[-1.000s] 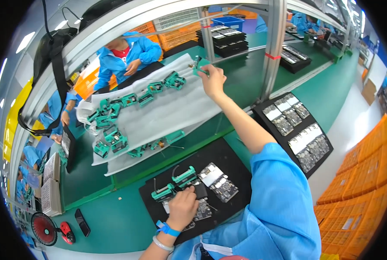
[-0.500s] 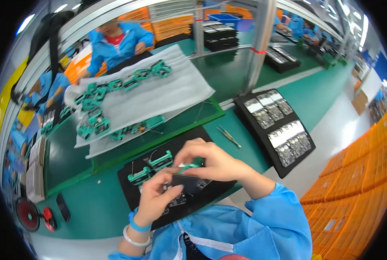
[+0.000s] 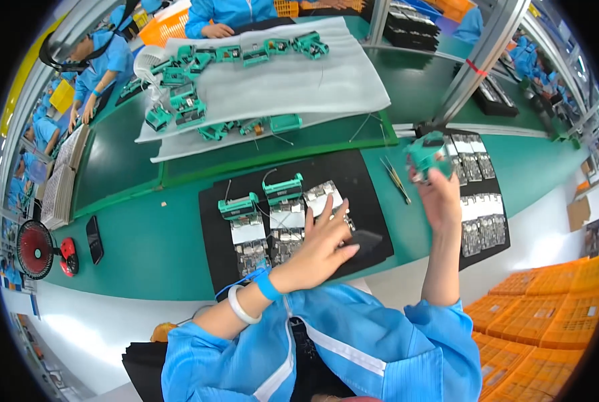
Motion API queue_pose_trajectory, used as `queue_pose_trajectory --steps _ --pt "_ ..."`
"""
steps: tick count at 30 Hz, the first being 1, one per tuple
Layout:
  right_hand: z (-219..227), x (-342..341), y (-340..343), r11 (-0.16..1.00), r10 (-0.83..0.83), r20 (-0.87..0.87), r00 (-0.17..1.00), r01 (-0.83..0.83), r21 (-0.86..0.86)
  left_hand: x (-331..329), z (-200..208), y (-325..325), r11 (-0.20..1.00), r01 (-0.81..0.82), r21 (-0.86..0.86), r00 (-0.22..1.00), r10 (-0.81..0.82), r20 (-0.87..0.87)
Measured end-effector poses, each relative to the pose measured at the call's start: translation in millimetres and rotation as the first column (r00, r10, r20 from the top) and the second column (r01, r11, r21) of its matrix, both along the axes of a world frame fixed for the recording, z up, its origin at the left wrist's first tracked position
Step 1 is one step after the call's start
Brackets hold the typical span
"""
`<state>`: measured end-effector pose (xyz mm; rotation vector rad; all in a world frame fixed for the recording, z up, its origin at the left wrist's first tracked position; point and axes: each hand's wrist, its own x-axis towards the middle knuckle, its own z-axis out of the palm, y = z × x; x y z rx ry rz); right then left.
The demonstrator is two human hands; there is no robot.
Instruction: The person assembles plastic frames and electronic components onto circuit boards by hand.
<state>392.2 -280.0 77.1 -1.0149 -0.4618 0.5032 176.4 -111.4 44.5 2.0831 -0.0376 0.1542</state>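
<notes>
My right hand (image 3: 441, 204) is raised at the right, closed on a green plastic housing (image 3: 428, 155) that is blurred by motion. My left hand (image 3: 321, 249) has its fingers spread over circuit boards on a black foam mat (image 3: 343, 167). By its thumb is a dark flat plate (image 3: 368, 245); I cannot tell whether the thumb touches it. Two more green housings, one on the left (image 3: 238, 206) and one beside it (image 3: 283, 189), lie on the mat with thin wires. Below them are rows of circuit boards (image 3: 251, 254) with white labels.
Beyond the mat, white foam sheets (image 3: 279, 87) carry several green housings. Tweezers (image 3: 396, 181) lie right of the mat, near another black tray (image 3: 504, 249) of boards. At left are a phone (image 3: 94, 240) and a small fan (image 3: 35, 249). A metal post (image 3: 473, 70) stands at the right; co-workers sit opposite.
My hands have parted. The right one has carried the green housing up and to the right, while the left has opened out over the boards. The view has shifted too.
</notes>
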Motion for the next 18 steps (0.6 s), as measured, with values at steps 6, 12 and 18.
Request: queue_pose_trajectory --steps 6,12,18 --pt "-31.5 8.2 22.0 0.965 0.074 0.136 0.988 -0.037 -0.259 -5.6 -17.0 -2.5 0.919 0.211 0.334 0.977 -0.186 -0.105" --pt "-36.8 -10.3 67.9 0.857 0.273 0.095 0.957 -0.197 -0.475 -22.7 -9.2 31.4 0.886 0.441 0.143 0.896 -0.426 -0.123" --pt "-27.4 -13.4 59.1 0.735 0.396 0.214 0.893 -0.168 -0.657 -22.4 -12.7 28.5 0.913 0.391 0.114 0.919 -0.380 -0.104"
